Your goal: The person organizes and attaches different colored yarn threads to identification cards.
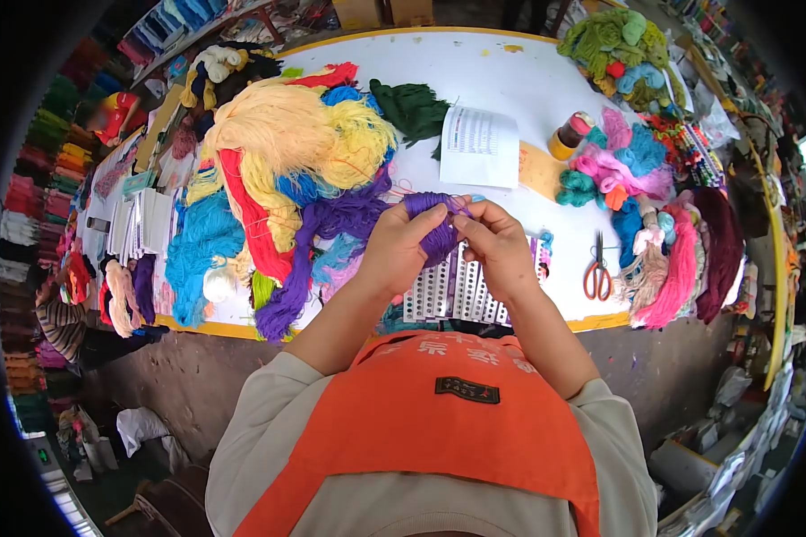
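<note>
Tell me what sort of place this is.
Likely a yarn or thread craft workshop: heaps of coloured yarn cover the white table, scissors lie nearby, and both hands work a purple yarn bundle.

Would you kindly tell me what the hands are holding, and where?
Both hands, left hand and right hand, grip a purple yarn skein at its upper looped end.

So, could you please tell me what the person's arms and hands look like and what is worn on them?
Both hands, left hand and right hand, are bare, without gloves. The forearms are uncovered; pale beige sleeves stop near the elbows, under an orange apron.
</note>
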